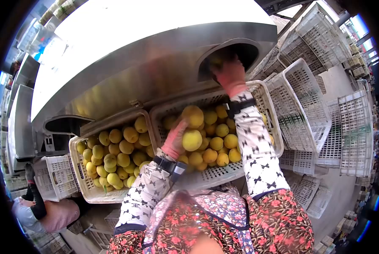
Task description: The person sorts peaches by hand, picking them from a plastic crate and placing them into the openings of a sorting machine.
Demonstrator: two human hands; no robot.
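Observation:
My left hand (pixel 175 139), in a pink glove, is closed around yellow citrus fruit. Two fruits, an upper one (pixel 193 117) and a lower one (pixel 192 140), sit against its fingers above the right-hand crate (pixel 210 177). My right hand (pixel 232 75), also gloved in pink, reaches into the dark round opening (pixel 251 51) of the metal machine (pixel 155 63). Its fingers are blurred and partly lost in shadow, with a dim yellowish patch near them. More citrus fruit (pixel 217 143) fills the crate under both hands.
A second white crate (pixel 89 188) of citrus fruit (pixel 123 159) stands at left. Another opening (pixel 67 125) is in the machine above it. Plastic crates (pixel 301 101) are stacked at right. A person (pixel 50 213) is at the lower left, beside another crate (pixel 56 178).

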